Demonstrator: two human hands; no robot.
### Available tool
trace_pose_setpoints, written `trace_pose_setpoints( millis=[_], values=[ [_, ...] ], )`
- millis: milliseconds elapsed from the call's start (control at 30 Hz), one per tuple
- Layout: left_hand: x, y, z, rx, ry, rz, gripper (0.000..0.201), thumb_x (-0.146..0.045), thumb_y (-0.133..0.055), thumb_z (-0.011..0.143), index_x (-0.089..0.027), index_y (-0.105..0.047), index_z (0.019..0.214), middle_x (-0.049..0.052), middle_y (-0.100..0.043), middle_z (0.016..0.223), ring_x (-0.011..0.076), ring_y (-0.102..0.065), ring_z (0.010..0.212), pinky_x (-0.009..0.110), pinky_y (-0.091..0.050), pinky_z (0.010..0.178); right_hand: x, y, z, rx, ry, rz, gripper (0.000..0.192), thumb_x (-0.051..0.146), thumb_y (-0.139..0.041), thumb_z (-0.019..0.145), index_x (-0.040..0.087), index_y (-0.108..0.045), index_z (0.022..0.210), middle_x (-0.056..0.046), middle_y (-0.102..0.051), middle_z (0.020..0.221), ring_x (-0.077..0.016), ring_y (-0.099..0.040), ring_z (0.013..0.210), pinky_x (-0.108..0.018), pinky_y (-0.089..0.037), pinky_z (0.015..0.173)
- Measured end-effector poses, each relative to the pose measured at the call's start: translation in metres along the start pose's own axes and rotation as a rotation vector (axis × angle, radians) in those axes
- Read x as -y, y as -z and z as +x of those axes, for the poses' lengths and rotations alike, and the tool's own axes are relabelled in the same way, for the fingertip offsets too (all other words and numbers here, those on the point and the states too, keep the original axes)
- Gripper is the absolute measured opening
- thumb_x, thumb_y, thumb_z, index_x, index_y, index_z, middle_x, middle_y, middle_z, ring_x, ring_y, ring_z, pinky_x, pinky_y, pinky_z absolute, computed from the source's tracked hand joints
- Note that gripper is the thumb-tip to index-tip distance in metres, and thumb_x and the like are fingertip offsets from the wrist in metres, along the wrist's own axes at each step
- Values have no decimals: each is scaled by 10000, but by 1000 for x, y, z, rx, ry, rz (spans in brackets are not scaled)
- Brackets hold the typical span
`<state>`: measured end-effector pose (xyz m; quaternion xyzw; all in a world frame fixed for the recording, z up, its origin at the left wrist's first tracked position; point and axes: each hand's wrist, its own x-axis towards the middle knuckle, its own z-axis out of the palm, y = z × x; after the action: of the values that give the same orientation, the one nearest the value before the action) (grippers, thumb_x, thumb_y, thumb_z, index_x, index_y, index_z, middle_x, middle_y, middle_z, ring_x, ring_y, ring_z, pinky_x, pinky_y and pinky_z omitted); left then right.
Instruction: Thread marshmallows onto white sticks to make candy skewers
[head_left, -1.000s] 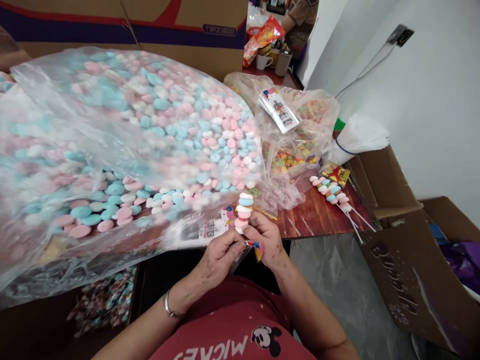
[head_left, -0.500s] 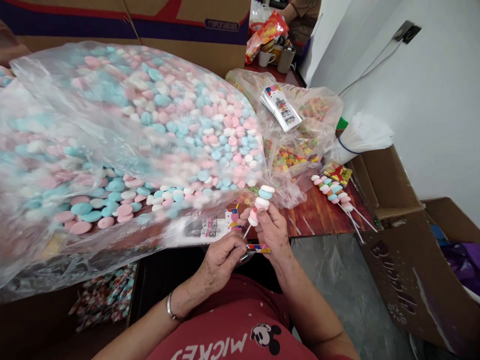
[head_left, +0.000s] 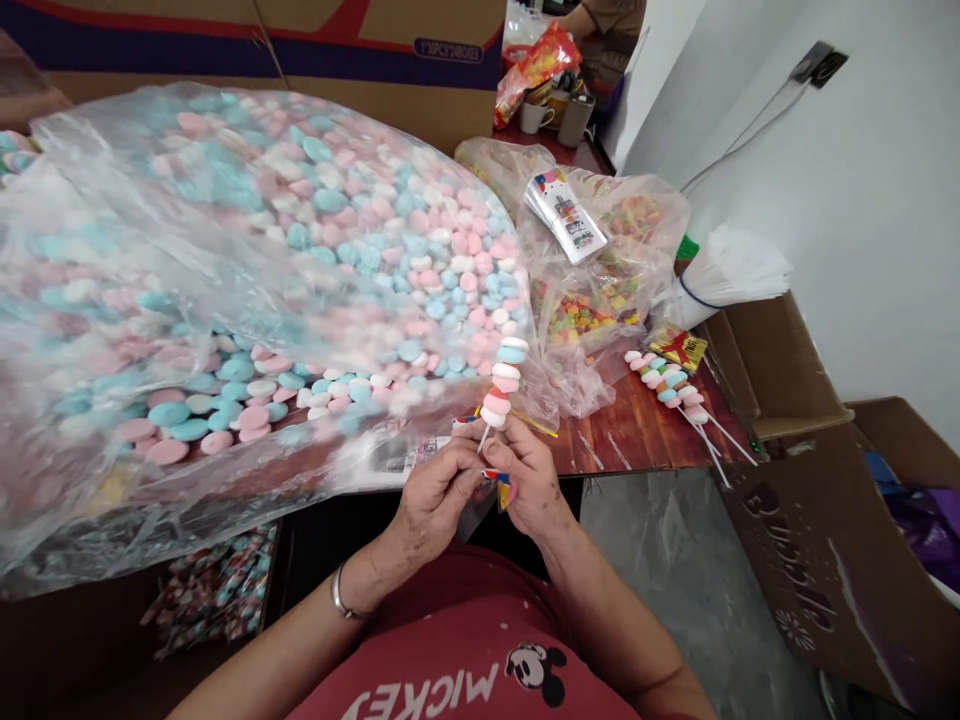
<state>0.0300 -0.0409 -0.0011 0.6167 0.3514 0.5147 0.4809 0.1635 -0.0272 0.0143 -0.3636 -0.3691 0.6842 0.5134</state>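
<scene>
A marshmallow skewer (head_left: 505, 378), stacked in white, blue and pink with a red piece among them, stands tilted above my hands on a white stick. My right hand (head_left: 531, 478) is closed around the lower stick, its thumb just under the bottom marshmallow. Beside it, my left hand (head_left: 442, 492) pinches a printed plastic wrapper (head_left: 498, 488), whose colourful end shows between the two hands. The fingertips partly hide the stick and most of the wrapper. Just beyond, printed sachets (head_left: 409, 452) lie at the table edge.
A huge clear bag of marshmallows (head_left: 322, 240) covers the left of the table. Bags of gummy candy (head_left: 592, 310) carry a stack of sachets (head_left: 566, 215). Finished skewers (head_left: 667, 382) lie right, near a bundle of white sticks (head_left: 739, 270). Cardboard boxes (head_left: 795, 560) stand beside the table.
The skewer has shifted left and slightly up in view. My right hand has slid from the marshmallows down to the stick, and the wrapper's colourful end now tips downward.
</scene>
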Motion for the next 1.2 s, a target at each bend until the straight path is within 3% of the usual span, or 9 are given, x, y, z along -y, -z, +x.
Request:
trace_pose_setpoints(
  millis=[133, 267, 333, 433, 567, 633, 733, 933, 1200],
  values=[
    [-3, -1, 0, -33, 99, -58, 227, -310, -533, 945, -173, -613, 783, -2, -586, 674, 109, -523, 576, 232, -450, 567, -1, -2, 2, 11, -21, -68, 224, 412, -699, 798, 200, -673, 863, -39, -708, 960, -165, -662, 805, -262, -548, 641],
    [-7, 5, 2, -147, 101, -35, 210, -341, -631, 883, -172, -660, 761, 69, -671, 877, 179, -622, 830, 301, -503, 765, 7, 4, 10, -105, 149, -171, 198, 399, -643, 857, 204, -676, 835, -24, -699, 830, -173, -658, 810, -336, -546, 795],
    [-7, 13, 2, -231, 134, -24, 181, -339, -676, 846, -175, -683, 771, 81, -683, 950, 195, -621, 904, 309, -498, 807, 18, 14, 13, -175, 273, -208, 201, 399, -610, 885, 213, -658, 825, 2, -658, 704, -163, -641, 718, -340, -542, 761],
    [-5, 30, 3, -299, 268, -24, 195, -360, -702, 817, -169, -697, 775, 51, -692, 822, 163, -610, 750, 273, -502, 693, 39, 37, 12, -215, 377, -385, 172, 367, -572, 914, 231, -664, 864, 44, -580, 596, -128, -572, 579, -287, -512, 641],
    [-8, 48, 5, -236, 274, 65, 243, -391, -673, 827, -164, -730, 762, 47, -708, 745, 164, -616, 694, 279, -508, 666, 66, 63, 1, -207, 493, -925, 164, 295, -588, 896, 227, -730, 944, 1, -661, 748, -142, -610, 682, -272, -495, 651],
    [-11, 54, 7, -194, 250, 101, 249, -397, -667, 825, -167, -737, 763, 39, -699, 700, 152, -607, 649, 262, -504, 618, 77, 70, -6, -108, 569, -1116, 175, 240, -579, 892, 226, -741, 959, -12, -672, 793, -149, -621, 712, -271, -492, 652],
    [-14, 59, 8, -123, 367, 65, 255, -407, -661, 820, -166, -727, 767, 13, -655, 610, 108, -536, 494, 213, -429, 448, 93, 75, -11, 36, 670, -1315, 216, 173, -553, 902, 231, -736, 1001, -21, -662, 780, -150, -597, 688, -272, -479, 630],
    [-10, 63, 7, 50, 566, -135, 305, -436, -675, 790, -148, -674, 690, 30, -665, 600, 61, -431, 386, 186, -312, 352, 110, 83, -7, 153, 804, -1577, 254, 189, -526, 925, 251, -717, 1080, -48, -688, 820, -174, -557, 695, -331, -462, 659],
    [-6, 65, 8, 109, 668, -189, 342, -469, -679, 770, -136, -670, 690, 65, -699, 630, 65, -442, 375, 171, -247, 338, 107, 87, 0, 265, 849, -1650, 220, 207, -516, 940, 254, -706, 1042, -33, -697, 800, -174, -530, 701, -337, -411, 667]
  ],
)
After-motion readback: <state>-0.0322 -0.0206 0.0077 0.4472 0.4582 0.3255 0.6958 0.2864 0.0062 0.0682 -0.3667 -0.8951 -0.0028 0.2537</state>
